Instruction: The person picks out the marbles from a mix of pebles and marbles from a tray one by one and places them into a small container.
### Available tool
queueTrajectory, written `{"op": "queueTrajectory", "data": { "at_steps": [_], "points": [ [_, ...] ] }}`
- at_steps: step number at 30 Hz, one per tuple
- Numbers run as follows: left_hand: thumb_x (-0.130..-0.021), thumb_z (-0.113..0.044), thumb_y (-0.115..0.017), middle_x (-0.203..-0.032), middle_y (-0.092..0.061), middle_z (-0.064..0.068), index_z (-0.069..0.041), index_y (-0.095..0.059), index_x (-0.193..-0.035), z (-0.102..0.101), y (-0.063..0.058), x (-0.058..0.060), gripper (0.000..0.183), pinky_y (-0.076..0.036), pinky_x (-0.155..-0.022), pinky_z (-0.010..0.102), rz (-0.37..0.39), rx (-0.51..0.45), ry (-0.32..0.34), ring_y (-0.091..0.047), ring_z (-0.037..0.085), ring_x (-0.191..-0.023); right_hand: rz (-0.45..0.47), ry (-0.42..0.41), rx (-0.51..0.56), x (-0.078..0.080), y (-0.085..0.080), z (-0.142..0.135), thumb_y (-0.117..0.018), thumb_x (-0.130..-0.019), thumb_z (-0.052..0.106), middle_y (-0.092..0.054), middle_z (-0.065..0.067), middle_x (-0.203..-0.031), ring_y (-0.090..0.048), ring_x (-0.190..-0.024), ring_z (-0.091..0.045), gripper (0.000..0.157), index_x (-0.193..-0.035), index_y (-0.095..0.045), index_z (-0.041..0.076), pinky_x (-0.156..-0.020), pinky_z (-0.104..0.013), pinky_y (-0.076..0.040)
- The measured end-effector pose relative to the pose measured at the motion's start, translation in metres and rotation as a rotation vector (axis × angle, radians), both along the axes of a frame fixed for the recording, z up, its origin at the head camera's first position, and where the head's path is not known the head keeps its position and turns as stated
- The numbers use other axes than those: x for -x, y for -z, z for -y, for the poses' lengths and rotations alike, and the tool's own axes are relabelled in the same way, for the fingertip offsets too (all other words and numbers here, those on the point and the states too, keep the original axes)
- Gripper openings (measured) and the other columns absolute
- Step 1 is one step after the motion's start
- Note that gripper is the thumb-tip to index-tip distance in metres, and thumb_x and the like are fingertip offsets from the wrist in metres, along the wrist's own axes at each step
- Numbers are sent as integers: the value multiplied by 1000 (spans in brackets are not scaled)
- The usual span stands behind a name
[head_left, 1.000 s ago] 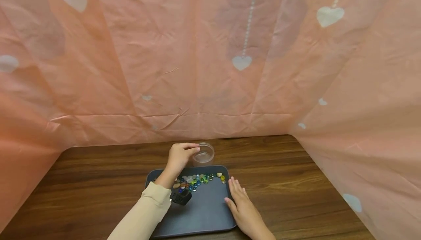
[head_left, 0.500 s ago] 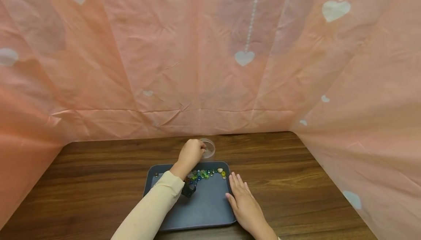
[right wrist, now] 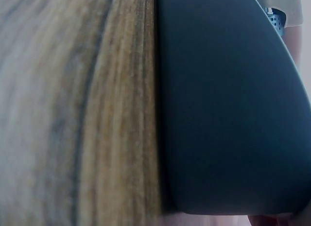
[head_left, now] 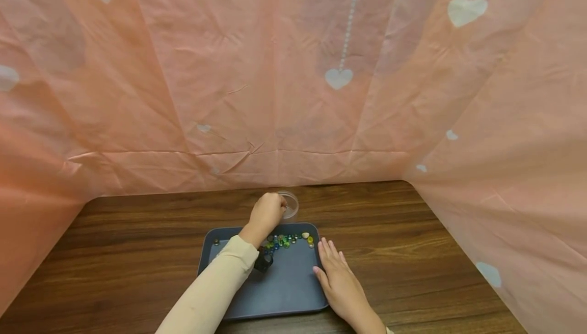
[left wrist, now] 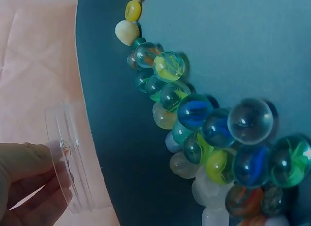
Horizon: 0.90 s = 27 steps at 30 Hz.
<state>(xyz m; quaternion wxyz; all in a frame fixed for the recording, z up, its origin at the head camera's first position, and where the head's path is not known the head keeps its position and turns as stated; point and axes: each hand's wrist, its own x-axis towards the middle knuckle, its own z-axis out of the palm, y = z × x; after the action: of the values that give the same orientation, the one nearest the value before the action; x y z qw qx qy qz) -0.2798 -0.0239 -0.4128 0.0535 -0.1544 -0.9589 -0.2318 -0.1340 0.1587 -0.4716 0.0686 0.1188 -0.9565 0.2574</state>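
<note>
My left hand (head_left: 266, 214) reaches across the tray, its curled fingertips inside a clear round dish (head_left: 292, 206) beyond the far rim. In the left wrist view, a small brownish, shiny piece (left wrist: 66, 148) shows at those fingertips through the clear wall; its kind is unclear. Glass marbles (left wrist: 195, 111) and smooth stones (left wrist: 127, 32) lie along the far side of the dark tray (head_left: 284, 293), partly hidden by the left arm. My right hand (head_left: 341, 285) rests beside the tray's right rim, fingers extended, thumb at the edge.
The tray and dish stand on a brown wooden table (head_left: 412, 252). A pink cloth (head_left: 275, 94) with white hearts hangs at the back and sides. One lone dark marble (head_left: 216, 242) lies in the tray's far left corner. A black wrist camera (head_left: 263, 261) hangs over the tray.
My left hand has moved right and lowered its fingertips from the dish's left rim into the dish, then stayed there. The right hand keeps its place at the tray.
</note>
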Motion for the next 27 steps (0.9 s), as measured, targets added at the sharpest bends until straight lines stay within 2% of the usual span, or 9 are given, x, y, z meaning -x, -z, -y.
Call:
{"op": "queueTrajectory", "data": {
  "at_steps": [5,12,17,21,23,27],
  "points": [
    [-92,-6,-67,-99,-77,6,-9,-80,-95,1,0,0,14,-53,-68,30,15,3,2,-65,15,-80,-3,-2,3,1,2,1,-54,-101,23,-37,-19,-158,-31,-148,-37,56,-148,-40,-5,-119,-55,-25],
    [-93,-7,-67,-104,-77,7,-8,-79,-102,2,0,-1,16,-57,-74,32,67,-37,-16,-70,19,-91,2,-7,15,1,3,2,-54,-101,22,-37,-20,-157,-31,-148,-37,56,-148,-40,-5,-119,-55,-25],
    [-92,-9,-69,-105,-76,10,-6,-78,-105,9,-4,-4,16,-57,-71,31,87,-198,-47,-71,22,-95,15,-5,24,1,3,2,-54,-101,22,-35,-20,-158,-30,-148,-37,56,-149,-39,-5,-119,-55,-23],
    [-89,-9,-72,-104,-77,11,-5,-79,-103,21,-7,-11,16,-48,-59,25,104,-392,-74,-65,17,-76,21,-1,31,1,2,1,-54,-101,22,-34,-20,-159,-29,-149,-37,57,-149,-38,-5,-119,-55,-23],
    [-89,-11,-73,-103,-77,11,-5,-79,-103,28,-7,-17,16,-45,-57,24,118,-470,-93,-61,14,-71,20,-2,34,2,1,1,-54,-101,21,-34,-20,-159,-29,-148,-38,57,-149,-38,-5,-119,-56,-23],
    [-87,-14,-76,-100,-78,9,-8,-79,-101,41,-5,-28,16,-50,-62,26,136,-538,-119,-66,14,-75,16,-3,38,3,1,0,-54,-101,21,-34,-21,-158,-29,-148,-39,57,-149,-38,-6,-119,-57,-23]
  ]
}}
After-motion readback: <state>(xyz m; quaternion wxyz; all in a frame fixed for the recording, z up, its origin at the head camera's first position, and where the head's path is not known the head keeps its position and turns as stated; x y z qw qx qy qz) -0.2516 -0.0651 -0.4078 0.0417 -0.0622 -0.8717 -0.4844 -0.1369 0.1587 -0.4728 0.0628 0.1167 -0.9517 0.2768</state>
